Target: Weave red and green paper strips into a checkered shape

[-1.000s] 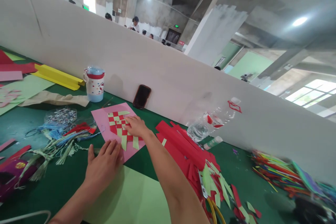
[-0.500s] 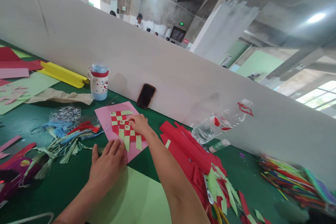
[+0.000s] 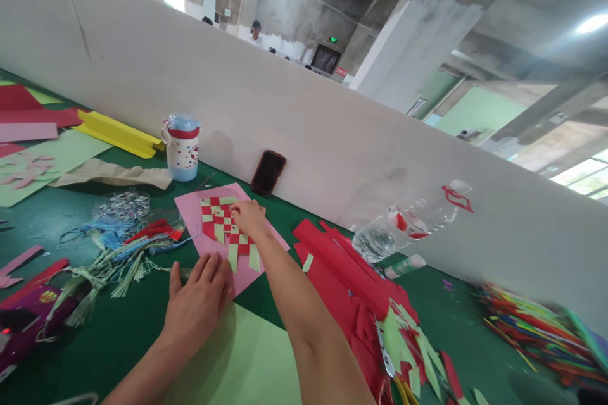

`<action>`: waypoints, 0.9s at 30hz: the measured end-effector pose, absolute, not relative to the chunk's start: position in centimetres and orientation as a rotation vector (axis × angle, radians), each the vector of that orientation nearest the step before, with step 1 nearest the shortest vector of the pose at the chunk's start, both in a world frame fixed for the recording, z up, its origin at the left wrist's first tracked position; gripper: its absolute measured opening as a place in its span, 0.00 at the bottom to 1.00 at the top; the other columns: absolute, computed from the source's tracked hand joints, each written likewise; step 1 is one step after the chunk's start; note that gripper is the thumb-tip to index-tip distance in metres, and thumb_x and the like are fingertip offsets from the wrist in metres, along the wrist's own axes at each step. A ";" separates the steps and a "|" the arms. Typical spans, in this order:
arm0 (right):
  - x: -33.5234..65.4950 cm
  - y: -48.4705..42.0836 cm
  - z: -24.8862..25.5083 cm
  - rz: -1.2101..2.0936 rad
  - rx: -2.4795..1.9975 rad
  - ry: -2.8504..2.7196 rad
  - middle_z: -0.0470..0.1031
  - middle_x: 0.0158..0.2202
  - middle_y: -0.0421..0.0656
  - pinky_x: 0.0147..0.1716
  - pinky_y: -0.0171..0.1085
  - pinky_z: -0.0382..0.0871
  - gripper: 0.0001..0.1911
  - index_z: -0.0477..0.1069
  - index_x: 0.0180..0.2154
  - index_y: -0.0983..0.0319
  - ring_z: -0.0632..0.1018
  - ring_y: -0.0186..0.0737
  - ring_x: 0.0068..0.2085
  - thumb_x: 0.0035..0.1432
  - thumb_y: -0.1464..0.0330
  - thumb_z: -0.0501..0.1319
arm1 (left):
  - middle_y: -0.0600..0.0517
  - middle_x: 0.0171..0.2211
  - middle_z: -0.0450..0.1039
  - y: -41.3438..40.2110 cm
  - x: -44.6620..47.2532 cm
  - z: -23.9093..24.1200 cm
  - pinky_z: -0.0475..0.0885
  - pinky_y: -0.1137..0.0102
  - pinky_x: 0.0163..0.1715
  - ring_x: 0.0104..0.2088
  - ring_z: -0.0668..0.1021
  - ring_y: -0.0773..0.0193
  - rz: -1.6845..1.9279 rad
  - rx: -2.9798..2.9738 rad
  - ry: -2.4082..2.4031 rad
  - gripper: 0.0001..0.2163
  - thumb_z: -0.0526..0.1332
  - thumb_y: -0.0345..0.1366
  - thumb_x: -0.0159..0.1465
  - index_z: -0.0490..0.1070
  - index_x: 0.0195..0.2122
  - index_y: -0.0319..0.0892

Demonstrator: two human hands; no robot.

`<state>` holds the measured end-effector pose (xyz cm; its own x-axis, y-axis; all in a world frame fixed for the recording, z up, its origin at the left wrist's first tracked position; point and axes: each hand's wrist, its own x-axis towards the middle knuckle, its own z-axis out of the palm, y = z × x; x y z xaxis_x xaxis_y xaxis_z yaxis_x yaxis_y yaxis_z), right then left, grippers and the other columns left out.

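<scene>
A sheet of pink paper (image 3: 190, 209) lies turned at an angle on the green table. Red and pale-green woven paper pieces (image 3: 215, 210) rest on it, checkered and partly overlapping. With its fingertips bent together, my right hand (image 3: 249, 215) pinches at one woven piece and covers part of it. My left hand (image 3: 202, 288) lies with its fingers stretched out, the fingertips on the pink sheet's lower edge and the thumb apart. Under my forearms is a large pale-green sheet (image 3: 247, 354).
A phone (image 3: 268, 173) and a lidded cup (image 3: 183, 149) stand by the white partition (image 3: 313, 139). Tassels (image 3: 128, 253) lie left; red paper (image 3: 332, 278), scissors (image 3: 386, 351), a glue stick (image 3: 405, 266) and a plastic bottle (image 3: 387, 234) are right. Colourful strips (image 3: 527, 323) sit farther right.
My right hand has shifted slightly on the pink sheet, and the woven pieces under its fingers sit a little differently. My left hand stays in place. The view has moved slightly.
</scene>
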<state>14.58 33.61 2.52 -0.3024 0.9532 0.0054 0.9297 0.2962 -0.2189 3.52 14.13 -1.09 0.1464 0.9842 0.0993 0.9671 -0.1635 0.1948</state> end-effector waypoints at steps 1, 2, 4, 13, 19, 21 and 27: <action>14.5 33.5 2.6 0.252 -1.771 -2.408 0.74 0.59 0.49 0.53 0.53 0.76 0.18 0.72 0.57 0.61 0.78 0.49 0.54 0.71 0.62 0.64 | 0.40 0.69 0.65 14.1 3.5 -1.0 0.41 0.28 0.66 0.69 0.67 0.42 0.310 2.315 1.969 0.23 0.45 0.36 0.74 0.70 0.65 0.44; 14.6 33.4 2.7 0.241 -1.774 -2.398 0.74 0.59 0.49 0.54 0.53 0.76 0.18 0.72 0.57 0.61 0.78 0.50 0.55 0.71 0.62 0.64 | 0.40 0.69 0.65 14.1 3.5 -1.0 0.42 0.28 0.66 0.69 0.67 0.42 0.308 2.315 1.966 0.23 0.45 0.36 0.74 0.70 0.65 0.44; 15.2 33.1 3.1 0.224 -1.778 -2.382 0.73 0.60 0.49 0.55 0.54 0.75 0.18 0.72 0.58 0.60 0.78 0.50 0.56 0.71 0.62 0.64 | 0.40 0.69 0.65 14.1 3.6 -0.8 0.42 0.28 0.66 0.69 0.67 0.42 0.305 2.309 1.966 0.23 0.45 0.36 0.74 0.70 0.65 0.44; 20.7 29.6 4.1 0.344 -1.824 -2.509 0.74 0.59 0.49 0.54 0.54 0.75 0.19 0.72 0.58 0.61 0.78 0.50 0.55 0.70 0.61 0.64 | 0.39 0.70 0.65 14.4 3.5 -1.2 0.38 0.29 0.67 0.70 0.65 0.43 0.310 2.280 1.972 0.23 0.45 0.37 0.74 0.70 0.65 0.44; 20.6 29.3 3.4 0.406 -1.826 -2.519 0.73 0.59 0.49 0.53 0.53 0.76 0.19 0.71 0.58 0.61 0.78 0.50 0.54 0.70 0.61 0.65 | 0.39 0.70 0.64 14.6 3.4 -1.6 0.39 0.27 0.66 0.71 0.65 0.42 0.311 2.284 1.979 0.23 0.45 0.36 0.74 0.69 0.66 0.43; 20.4 29.7 3.3 0.427 -1.832 -2.500 0.74 0.58 0.49 0.51 0.52 0.77 0.19 0.71 0.58 0.61 0.79 0.49 0.53 0.70 0.61 0.65 | 0.40 0.70 0.64 14.6 3.4 -1.6 0.39 0.27 0.66 0.70 0.65 0.42 0.314 2.291 1.979 0.23 0.44 0.37 0.75 0.70 0.65 0.44; 19.7 30.9 3.7 0.501 -1.808 -2.471 0.75 0.57 0.48 0.50 0.51 0.78 0.18 0.71 0.58 0.61 0.80 0.48 0.52 0.71 0.61 0.64 | 0.41 0.71 0.63 14.5 3.5 -1.7 0.39 0.27 0.66 0.71 0.64 0.42 0.308 2.294 1.986 0.23 0.45 0.37 0.75 0.69 0.66 0.44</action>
